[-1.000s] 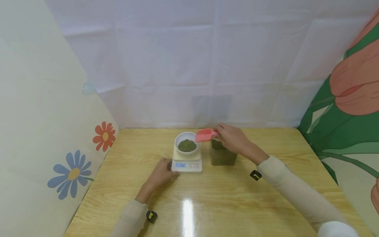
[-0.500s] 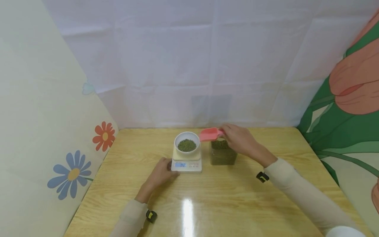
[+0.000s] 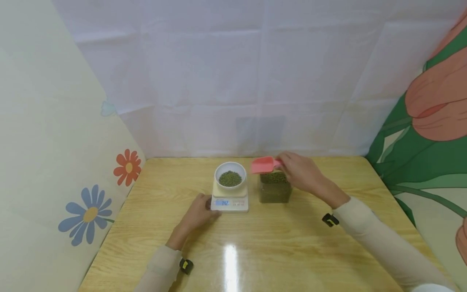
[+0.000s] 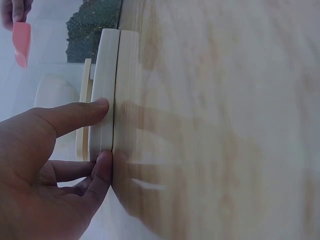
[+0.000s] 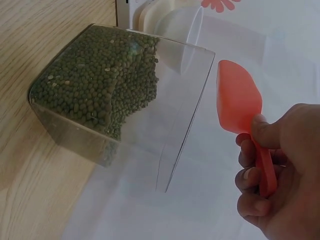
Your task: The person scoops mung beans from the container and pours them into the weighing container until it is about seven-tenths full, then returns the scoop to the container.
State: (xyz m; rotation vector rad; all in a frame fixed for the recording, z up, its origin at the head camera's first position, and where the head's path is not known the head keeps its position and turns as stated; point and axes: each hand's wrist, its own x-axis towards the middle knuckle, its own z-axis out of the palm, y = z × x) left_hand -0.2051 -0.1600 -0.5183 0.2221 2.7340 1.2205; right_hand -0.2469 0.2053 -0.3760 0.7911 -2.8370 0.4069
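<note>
A white kitchen scale (image 3: 238, 207) stands on the table, its lit display seeming to read 142. On it sits a white bowl (image 3: 231, 166) holding small green beans (image 3: 230, 179). My left hand (image 3: 200, 211) holds the scale at its front left corner; in the left wrist view, the thumb (image 4: 85, 114) lies against one edge and curled fingertips against the corner. A pink plastic scoop (image 5: 239, 97) is gripped by its handle in my right hand (image 3: 300, 172). It hovers above the clear square container (image 3: 274, 194) of green beans, and no beans show in its visible part.
The container stands just right of the scale with a small gap between. Behind the wooden table (image 3: 164, 178) hangs a white cloth (image 3: 204, 81). Flower-printed panels (image 3: 91, 214) flank both sides. Glare lies on the tabletop near the front.
My right hand has drawn the scoop rightward, from beside the bowl's rim to above the container. The left hand and the scale have stayed in place.
</note>
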